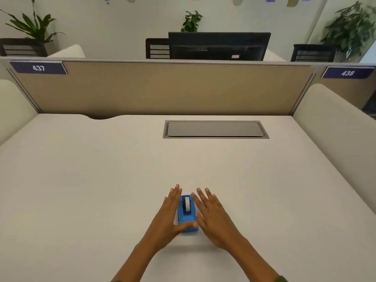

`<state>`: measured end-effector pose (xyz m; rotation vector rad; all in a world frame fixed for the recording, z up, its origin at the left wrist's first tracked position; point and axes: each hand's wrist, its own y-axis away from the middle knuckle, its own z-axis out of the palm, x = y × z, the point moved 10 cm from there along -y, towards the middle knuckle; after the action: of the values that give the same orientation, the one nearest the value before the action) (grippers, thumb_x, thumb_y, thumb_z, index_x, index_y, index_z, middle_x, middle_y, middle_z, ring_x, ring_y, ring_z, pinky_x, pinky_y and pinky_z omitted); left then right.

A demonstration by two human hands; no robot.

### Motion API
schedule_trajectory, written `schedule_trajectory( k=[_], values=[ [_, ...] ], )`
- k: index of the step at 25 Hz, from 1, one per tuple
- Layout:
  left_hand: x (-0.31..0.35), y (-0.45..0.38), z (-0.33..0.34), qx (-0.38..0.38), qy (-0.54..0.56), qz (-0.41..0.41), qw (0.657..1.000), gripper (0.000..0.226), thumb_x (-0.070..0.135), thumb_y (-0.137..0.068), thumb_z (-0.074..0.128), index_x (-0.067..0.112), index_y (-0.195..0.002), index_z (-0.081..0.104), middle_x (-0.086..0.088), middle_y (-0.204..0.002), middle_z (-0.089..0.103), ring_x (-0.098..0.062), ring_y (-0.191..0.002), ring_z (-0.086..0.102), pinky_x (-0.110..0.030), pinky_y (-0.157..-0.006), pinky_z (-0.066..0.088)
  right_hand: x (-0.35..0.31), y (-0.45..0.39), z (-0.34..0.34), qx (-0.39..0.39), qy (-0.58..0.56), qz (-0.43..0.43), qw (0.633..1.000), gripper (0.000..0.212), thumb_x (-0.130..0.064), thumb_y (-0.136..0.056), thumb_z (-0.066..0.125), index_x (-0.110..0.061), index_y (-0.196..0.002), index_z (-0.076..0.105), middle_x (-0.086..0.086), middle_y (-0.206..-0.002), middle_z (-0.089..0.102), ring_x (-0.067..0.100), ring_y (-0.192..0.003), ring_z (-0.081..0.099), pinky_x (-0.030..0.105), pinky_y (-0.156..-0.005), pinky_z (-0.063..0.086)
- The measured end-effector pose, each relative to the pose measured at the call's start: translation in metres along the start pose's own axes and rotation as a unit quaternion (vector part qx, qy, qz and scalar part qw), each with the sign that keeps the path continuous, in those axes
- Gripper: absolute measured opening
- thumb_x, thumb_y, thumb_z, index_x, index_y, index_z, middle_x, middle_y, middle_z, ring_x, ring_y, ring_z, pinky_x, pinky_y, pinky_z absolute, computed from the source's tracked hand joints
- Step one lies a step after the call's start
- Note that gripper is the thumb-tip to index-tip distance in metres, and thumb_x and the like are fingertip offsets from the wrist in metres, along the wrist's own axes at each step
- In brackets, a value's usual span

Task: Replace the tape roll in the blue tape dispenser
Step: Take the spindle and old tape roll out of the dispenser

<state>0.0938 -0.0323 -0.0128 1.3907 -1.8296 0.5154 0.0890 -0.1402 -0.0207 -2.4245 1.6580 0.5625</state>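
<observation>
The blue tape dispenser [187, 216] stands on the white desk [101, 190], near its front middle, with a white tape roll [186, 203] seated in its slot. My left hand [165, 218] lies flat against the dispenser's left side, fingers stretched forward, thumb crossing its near end. My right hand [214, 217] rests against the right side, fingers spread and pointing away from me. Neither hand is wrapped around the dispenser. The dispenser's lower sides are hidden by my palms.
A grey cable hatch [215, 129] is set into the desk at the back. A tan partition [162, 88] closes the far edge, with a black monitor [219, 45] behind it. Cream side panels [335, 123] flank the desk.
</observation>
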Motion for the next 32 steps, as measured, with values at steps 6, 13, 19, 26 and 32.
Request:
schedule_trajectory(
  k=[6,13,19,26,32],
  values=[
    [-0.008,-0.001,0.008,-0.044,-0.028,-0.024,0.998,0.124,0.054,-0.054,0.077,0.031,-0.144,-0.005,0.012,-0.156,0.001,-0.011,-0.144,0.008,-0.027,-0.114,0.013,-0.005,0.002,-0.001,-0.023,-0.013,-0.001,1.000,0.080,-0.064,-0.067,-0.014,-0.027,-0.138,-0.019,-0.018,-0.141,-0.024,0.005,-0.135,-0.024,0.021,-0.107,-0.017],
    [-0.026,-0.006,0.007,-0.022,0.041,-0.057,0.997,0.106,0.032,-0.062,0.084,0.033,-0.143,0.015,0.008,-0.152,0.028,-0.014,-0.138,0.030,-0.032,-0.111,0.029,0.002,-0.004,-0.004,-0.015,-0.212,0.049,0.976,0.057,-0.028,-0.096,0.046,-0.027,-0.146,0.017,-0.016,-0.152,0.018,0.004,-0.140,0.016,0.018,-0.108,0.015],
    [-0.027,-0.007,0.006,-0.022,0.053,-0.063,0.996,0.106,0.030,-0.060,0.085,0.033,-0.142,0.018,0.010,-0.150,0.031,-0.012,-0.136,0.033,-0.029,-0.108,0.031,0.005,-0.019,-0.004,0.004,-0.207,0.070,0.976,0.056,-0.027,-0.091,0.057,-0.027,-0.141,0.031,-0.006,-0.147,0.037,0.014,-0.134,0.033,0.025,-0.109,0.026],
    [-0.027,-0.005,0.007,-0.021,0.051,-0.070,0.996,0.106,0.030,-0.062,0.084,0.030,-0.143,0.016,0.009,-0.151,0.030,-0.013,-0.136,0.034,-0.027,-0.108,0.031,0.007,-0.030,-0.011,0.020,-0.183,0.063,0.981,0.052,-0.028,-0.086,0.064,-0.030,-0.134,0.043,-0.005,-0.146,0.040,0.012,-0.134,0.032,0.023,-0.107,0.025],
    [-0.024,-0.006,0.004,-0.022,0.043,-0.071,0.996,0.106,0.030,-0.062,0.084,0.031,-0.143,0.015,0.009,-0.150,0.030,-0.011,-0.136,0.032,-0.024,-0.107,0.030,0.006,-0.035,-0.022,0.037,-0.211,0.060,0.975,0.048,-0.024,-0.083,0.068,-0.025,-0.128,0.051,-0.004,-0.137,0.050,0.011,-0.126,0.041,0.018,-0.101,0.027]
  ],
)
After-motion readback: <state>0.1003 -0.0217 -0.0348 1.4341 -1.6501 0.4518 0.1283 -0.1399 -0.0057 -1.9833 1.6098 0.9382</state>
